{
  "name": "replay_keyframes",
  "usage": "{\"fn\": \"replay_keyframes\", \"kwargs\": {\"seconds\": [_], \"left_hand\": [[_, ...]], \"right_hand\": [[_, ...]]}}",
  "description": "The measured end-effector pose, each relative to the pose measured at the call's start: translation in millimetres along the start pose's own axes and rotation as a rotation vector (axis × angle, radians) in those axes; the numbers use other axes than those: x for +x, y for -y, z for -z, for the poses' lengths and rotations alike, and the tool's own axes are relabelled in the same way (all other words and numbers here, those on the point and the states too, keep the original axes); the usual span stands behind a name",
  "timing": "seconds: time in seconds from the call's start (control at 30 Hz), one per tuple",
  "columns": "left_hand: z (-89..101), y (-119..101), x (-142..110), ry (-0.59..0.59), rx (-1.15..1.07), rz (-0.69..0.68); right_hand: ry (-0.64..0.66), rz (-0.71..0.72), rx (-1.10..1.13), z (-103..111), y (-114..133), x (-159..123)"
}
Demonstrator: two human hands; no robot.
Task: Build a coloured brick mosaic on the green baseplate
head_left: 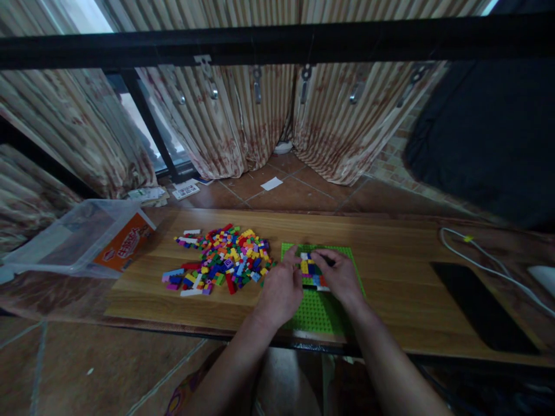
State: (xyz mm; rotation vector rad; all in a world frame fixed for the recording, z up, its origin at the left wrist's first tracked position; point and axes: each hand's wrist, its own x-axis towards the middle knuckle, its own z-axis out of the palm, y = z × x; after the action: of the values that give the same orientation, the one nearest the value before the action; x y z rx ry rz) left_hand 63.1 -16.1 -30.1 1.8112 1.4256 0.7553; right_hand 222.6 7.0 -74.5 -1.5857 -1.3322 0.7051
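At the lower centre of the frame we see a green baseplate (314, 315), its studded near part bare, set squarely between the hands, presumably so that both reach it easily. Just above that bare part, we find the built-up bricks (307, 268), a small multicoloured patch on the plate and partly hidden by fingers.

Our left hand (280, 292) comes in from the left side of the patch with its forefinger extended along it, perhaps to steady or line up the pieces; we cannot tell whether it grasps one. Our right hand (342, 274) bends over the patch from the right, thumb and fingers close together at the bricks, as if for fine placing, but we cannot make out whether a piece is pinched there.

Left of centre lies the loose brick pile (234, 254), spread on the wooden tabletop (399, 260) beside the left hand, likely so that colours can be picked out. At the right we see a black slab (483, 306), and at the left a clear bin (69, 237). Farther up, striped curtains (229, 127) hang down to the tiled floor (303, 190).
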Motion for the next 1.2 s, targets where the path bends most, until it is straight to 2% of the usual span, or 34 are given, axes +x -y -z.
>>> {"fn": "replay_keyframes", "kwargs": {"seconds": [0.1,0.17,0.3,0.43,0.53,0.63,0.67,0.83,0.9,1.0,1.1,1.2], "left_hand": [[14.4,4.7,2.6,-0.078,-0.023,0.025],[24.3,10.3,4.9,-0.134,-0.028,0.04],[38.2,21.5,6.3,-0.209,-0.043,0.068],[44.6,28.1,3.7,-0.224,-0.013,0.086],[55.8,36.8,3.3,-0.285,-0.025,0.088],[83.9,51.1,1.2,-0.401,-0.007,0.15],[97.1,56.7,-1.0,-0.467,0.016,0.207],[167.9,89.8,-26.8,-0.626,0.318,0.541],[186.9,105.3,-41.4,-0.568,0.427,0.708],[200.0,126.1,-59.6,-0.503,0.423,0.815],[199.8,137.4,-66.5,-0.451,0.407,0.856],[193.8,138.9,-62.4,-0.424,0.403,0.844]], "right_hand": [[-0.065,-0.132,0.083,8.3,2.9,0.5],[-0.15,-0.159,0.104,13.0,5.3,0.3],[-0.244,-0.111,0.069,15.8,11.5,-2.9],[-0.252,-0.066,-0.017,12.8,15.6,-7.2],[-0.265,-0.069,-0.063,9.2,17.1,-8.2],[-0.256,-0.106,-0.067,6.0,20.9,-8.9],[-0.262,-0.117,-0.056,5.3,22.6,-9.4],[-0.26,-0.148,-0.069,5.5,29.2,-13.0],[-0.235,-0.158,-0.084,6.4,29.8,-14.0],[-0.21,-0.146,-0.076,6.5,28.7,-14.2],[-0.197,-0.135,-0.104,5.4,26.7,-13.5],[-0.161,-0.121,-0.134,5.1,25.1,-13.6]]}}
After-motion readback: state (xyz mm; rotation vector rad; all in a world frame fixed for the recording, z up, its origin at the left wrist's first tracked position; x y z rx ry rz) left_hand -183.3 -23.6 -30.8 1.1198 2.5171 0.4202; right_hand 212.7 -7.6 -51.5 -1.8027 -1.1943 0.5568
